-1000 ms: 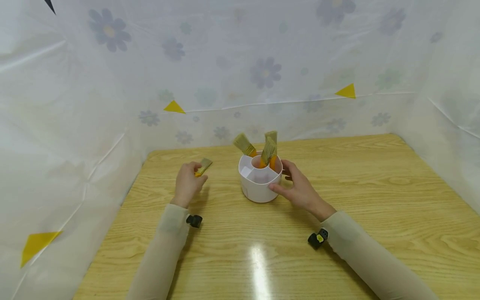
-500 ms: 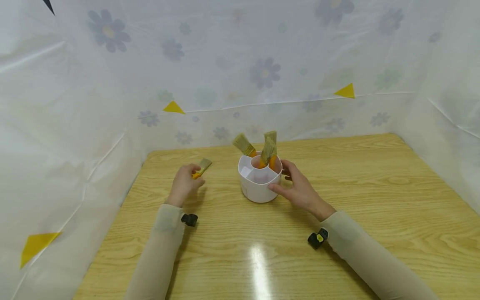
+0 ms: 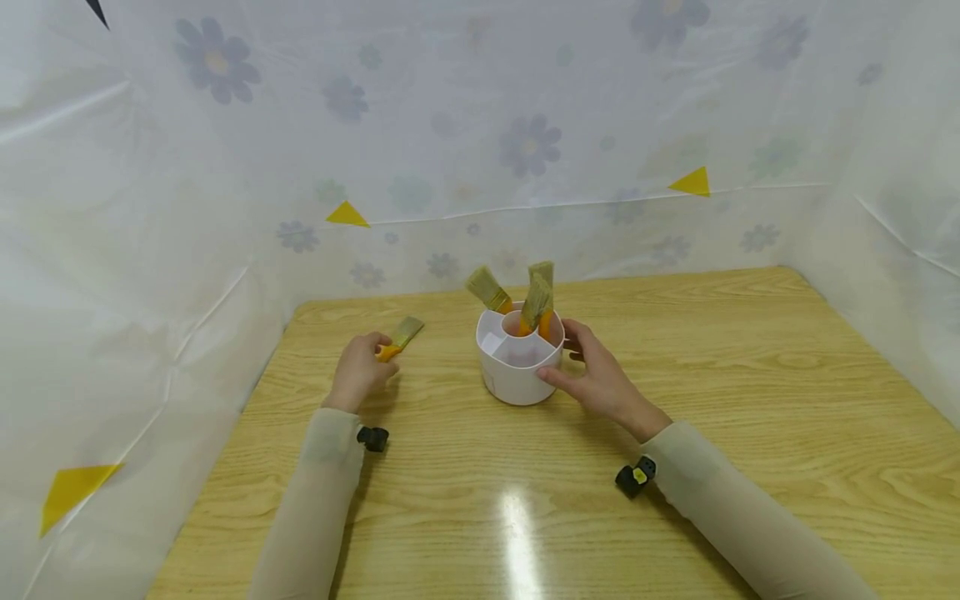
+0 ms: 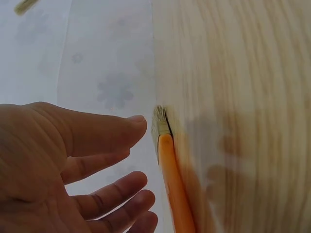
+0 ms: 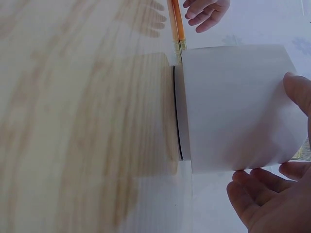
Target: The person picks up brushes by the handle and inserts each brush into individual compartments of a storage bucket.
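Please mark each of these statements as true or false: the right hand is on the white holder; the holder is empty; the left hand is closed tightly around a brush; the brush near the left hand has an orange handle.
1. The right hand holds the white holder. True: the thumb and fingers lie around its wall.
2. The white holder is empty. False: standing brushes lean out of it, bristles up.
3. The left hand is closed tightly around a brush. False: in the left wrist view its fingers are spread and relaxed beside the loose brush, which lies on the table.
4. The loose brush has an orange handle. True.
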{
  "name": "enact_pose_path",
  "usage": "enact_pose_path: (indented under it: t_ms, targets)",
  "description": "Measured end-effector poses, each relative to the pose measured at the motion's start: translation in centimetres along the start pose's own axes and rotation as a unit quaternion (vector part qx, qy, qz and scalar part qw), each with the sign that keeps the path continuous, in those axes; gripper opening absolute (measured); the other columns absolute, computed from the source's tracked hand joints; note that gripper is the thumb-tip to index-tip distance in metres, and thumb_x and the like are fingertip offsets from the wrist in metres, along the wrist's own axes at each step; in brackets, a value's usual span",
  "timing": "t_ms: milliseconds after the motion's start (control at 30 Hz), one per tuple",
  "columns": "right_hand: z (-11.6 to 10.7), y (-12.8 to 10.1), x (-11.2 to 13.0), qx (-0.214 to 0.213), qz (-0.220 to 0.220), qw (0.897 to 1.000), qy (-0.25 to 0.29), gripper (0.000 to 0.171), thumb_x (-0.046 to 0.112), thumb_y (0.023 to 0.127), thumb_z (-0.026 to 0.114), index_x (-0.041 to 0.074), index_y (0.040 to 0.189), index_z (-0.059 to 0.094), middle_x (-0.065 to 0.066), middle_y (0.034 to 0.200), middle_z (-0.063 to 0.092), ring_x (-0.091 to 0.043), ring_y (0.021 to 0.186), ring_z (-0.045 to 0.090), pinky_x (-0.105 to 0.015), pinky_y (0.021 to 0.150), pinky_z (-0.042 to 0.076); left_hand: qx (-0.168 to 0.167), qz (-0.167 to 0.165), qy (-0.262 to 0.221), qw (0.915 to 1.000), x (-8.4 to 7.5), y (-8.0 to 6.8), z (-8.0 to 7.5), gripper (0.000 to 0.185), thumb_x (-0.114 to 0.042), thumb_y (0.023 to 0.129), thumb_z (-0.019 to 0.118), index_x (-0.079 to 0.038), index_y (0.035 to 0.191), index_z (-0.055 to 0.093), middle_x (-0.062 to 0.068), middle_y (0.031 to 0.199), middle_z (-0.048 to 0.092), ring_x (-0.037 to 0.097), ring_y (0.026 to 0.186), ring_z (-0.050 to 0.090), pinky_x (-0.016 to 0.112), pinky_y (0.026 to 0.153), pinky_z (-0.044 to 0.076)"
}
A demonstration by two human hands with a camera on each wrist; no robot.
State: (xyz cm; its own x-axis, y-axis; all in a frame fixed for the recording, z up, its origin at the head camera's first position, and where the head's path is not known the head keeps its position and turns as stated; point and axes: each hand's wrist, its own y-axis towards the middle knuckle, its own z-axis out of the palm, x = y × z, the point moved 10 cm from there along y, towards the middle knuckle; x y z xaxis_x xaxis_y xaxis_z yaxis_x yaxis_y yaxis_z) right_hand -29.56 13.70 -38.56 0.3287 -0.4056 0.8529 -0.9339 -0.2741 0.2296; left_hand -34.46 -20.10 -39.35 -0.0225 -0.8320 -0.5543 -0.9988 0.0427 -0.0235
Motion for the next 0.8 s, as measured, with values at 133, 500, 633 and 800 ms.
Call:
enact_pose_path:
  t_ms: [133,500,633,800]
  targets:
    - [0.0,0.0,0.0,-0.002,-0.001,1.000,-0.001,0.086,0.044,0.083,0.072,0.014,0.149,0.027,-0.004,0.144,0.040,-0.026,0.129,0.041,-0.049,0.104,0.034,0.000,-0.006,0.002,1.0000,0.3,-0.1,-0.1,0.046,-0.011,0.087,0.066,-0.001,0.130,0.054,0.026,0.124,0.052,0.041,0.107,0.053,0.051,0.087,0.047]
    - [0.0,0.0,-0.2,0.001,0.006,1.000,0.000,0.086,0.046,0.082,0.071,0.017,0.149,0.026,-0.005,0.144,0.040,-0.026,0.129,0.040,-0.050,0.104,0.034,0.003,-0.024,0.011,0.9996,1.5,0.0,0.3,0.050,-0.002,0.083,0.060,-0.002,0.132,0.053,0.027,0.124,0.052,0.040,0.105,0.054,0.049,0.083,0.048]
    - [0.0,-0.1,-0.1,0.002,0.005,1.000,-0.001,0.086,0.045,0.083,0.071,0.017,0.149,0.026,-0.005,0.144,0.040,-0.026,0.129,0.040,-0.049,0.104,0.034,0.007,-0.034,0.011,0.9994,1.8,0.1,0.5,0.052,0.001,0.082,0.058,-0.003,0.134,0.052,0.027,0.124,0.052,0.038,0.104,0.054,0.047,0.080,0.048]
    - [0.0,0.0,0.0,0.000,0.001,1.000,-0.002,0.085,0.044,0.083,0.072,0.016,0.149,0.026,-0.005,0.144,0.040,-0.025,0.129,0.041,-0.048,0.104,0.034,0.004,-0.032,0.010,0.9994,1.8,0.0,0.4,0.052,0.001,0.082,0.059,-0.002,0.134,0.052,0.027,0.121,0.054,0.038,0.101,0.055,0.047,0.080,0.048]
